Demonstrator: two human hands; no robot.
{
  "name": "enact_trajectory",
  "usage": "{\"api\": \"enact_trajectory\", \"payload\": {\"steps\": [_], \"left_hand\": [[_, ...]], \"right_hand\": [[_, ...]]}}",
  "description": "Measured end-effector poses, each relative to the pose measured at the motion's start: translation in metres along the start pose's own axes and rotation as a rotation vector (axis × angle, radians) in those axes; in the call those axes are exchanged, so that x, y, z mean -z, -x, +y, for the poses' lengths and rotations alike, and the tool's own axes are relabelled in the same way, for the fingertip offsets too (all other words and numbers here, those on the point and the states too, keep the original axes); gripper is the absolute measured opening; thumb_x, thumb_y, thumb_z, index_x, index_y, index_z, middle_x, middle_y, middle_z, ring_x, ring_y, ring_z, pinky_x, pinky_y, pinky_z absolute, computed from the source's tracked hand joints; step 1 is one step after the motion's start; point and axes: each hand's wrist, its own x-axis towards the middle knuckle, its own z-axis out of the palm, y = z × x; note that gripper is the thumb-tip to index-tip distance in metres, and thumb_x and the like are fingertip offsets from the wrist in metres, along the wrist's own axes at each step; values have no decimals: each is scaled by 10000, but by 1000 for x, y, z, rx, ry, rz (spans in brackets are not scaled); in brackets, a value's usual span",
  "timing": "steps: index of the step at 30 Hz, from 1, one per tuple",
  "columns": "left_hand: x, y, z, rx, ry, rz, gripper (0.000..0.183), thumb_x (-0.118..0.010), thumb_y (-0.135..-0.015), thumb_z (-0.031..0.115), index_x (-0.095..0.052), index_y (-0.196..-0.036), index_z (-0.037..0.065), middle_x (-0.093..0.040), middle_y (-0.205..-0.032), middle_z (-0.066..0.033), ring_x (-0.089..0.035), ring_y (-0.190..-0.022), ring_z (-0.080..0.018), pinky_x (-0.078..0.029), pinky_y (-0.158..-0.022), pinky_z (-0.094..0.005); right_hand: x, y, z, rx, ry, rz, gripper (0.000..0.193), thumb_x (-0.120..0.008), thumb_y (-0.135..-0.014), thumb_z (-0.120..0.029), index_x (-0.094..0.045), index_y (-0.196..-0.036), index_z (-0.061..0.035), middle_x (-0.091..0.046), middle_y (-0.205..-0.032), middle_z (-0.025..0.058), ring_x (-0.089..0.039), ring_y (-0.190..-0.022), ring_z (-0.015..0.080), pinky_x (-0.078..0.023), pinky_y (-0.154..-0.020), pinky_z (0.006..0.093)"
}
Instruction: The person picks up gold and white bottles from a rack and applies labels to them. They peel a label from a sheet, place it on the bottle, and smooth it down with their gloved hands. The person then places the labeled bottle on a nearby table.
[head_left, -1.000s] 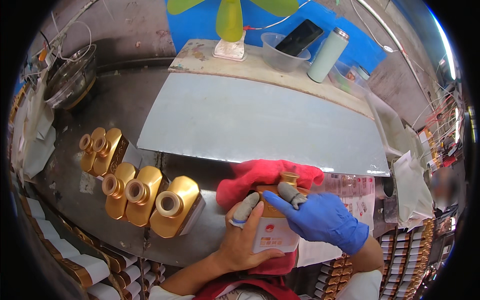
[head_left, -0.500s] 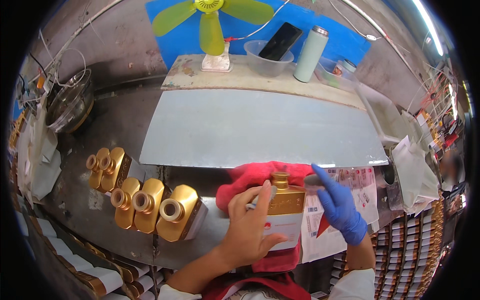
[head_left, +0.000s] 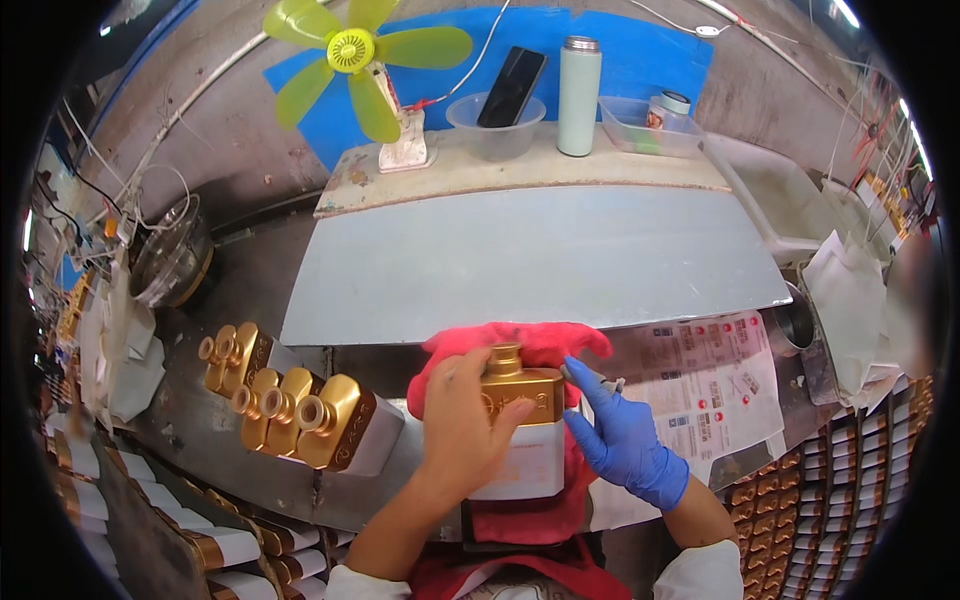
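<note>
A rectangular bottle [head_left: 520, 445] with a gold upper part and a white lower part stands on a red cloth [head_left: 450, 345] in front of me. My bare left hand [head_left: 465, 420] grips its left side, the thumb across the gold front and the other fingers partly hidden. At the bottle's right edge is my blue-gloved right hand [head_left: 630, 440], with a small grey piece [head_left: 612, 384], perhaps a cloth or pad, behind its index finger. Left of the cloth stand several similar gold-and-white bottles [head_left: 335, 425] with open necks.
Beyond the cloth lies a grey board [head_left: 540, 255]. Behind it are a yellow-green fan [head_left: 350, 50], a plastic bowl [head_left: 497, 138] holding a phone, a pale green flask [head_left: 579, 100] and a clear tray [head_left: 650, 135]. Printed sheets [head_left: 720, 400] lie right; racked bottles [head_left: 850, 480] flank the table.
My right hand has come in from the right to the bottle's edge. My left hand now wraps the bottle more closely. The whole view has shifted and turned.
</note>
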Motion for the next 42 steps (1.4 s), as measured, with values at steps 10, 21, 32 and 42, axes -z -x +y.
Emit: {"api": "enact_trajectory", "payload": {"steps": [10,21,32,42], "left_hand": [[18,-11,-20,-414,7,-146,520,-743,-752,366,-561,-1116,41,-537,-1115,-158,-464,-1087,-337,-366,-953,-471],[17,-58,10,-567,-396,-526,670,-405,-853,652,-564,-1147,71,-597,-1029,-97,-433,-1127,-258,-274,-998,-472],[43,3,-33,-268,-45,-274,725,-402,-880,636,-547,-1234,20,-579,-1246,-73,-419,-1087,-270,-270,-1001,-438],[21,-51,16,-489,-291,-496,715,-440,-854,628,-532,-1226,24,-621,-919,-70,-414,-1109,-277,-242,-1000,-464]], "right_hand": [[-1,7,19,95,-51,30,614,-560,-896,-270,-301,-1437,-140,-513,-1300,186,-620,-846,376,-523,-630,404],[20,10,12,36,-91,-31,643,-597,-877,-275,-311,-1432,-121,-533,-1283,178,-648,-787,342,-522,-610,382],[40,11,25,96,-56,126,629,-622,-868,-271,-354,-1411,-101,-588,-1210,169,-656,-769,310,-520,-613,352],[37,-55,1,139,-108,-3,352,-558,-895,-267,-560,-1210,-109,-637,-990,161,-627,-813,341,-511,-704,377]]}}
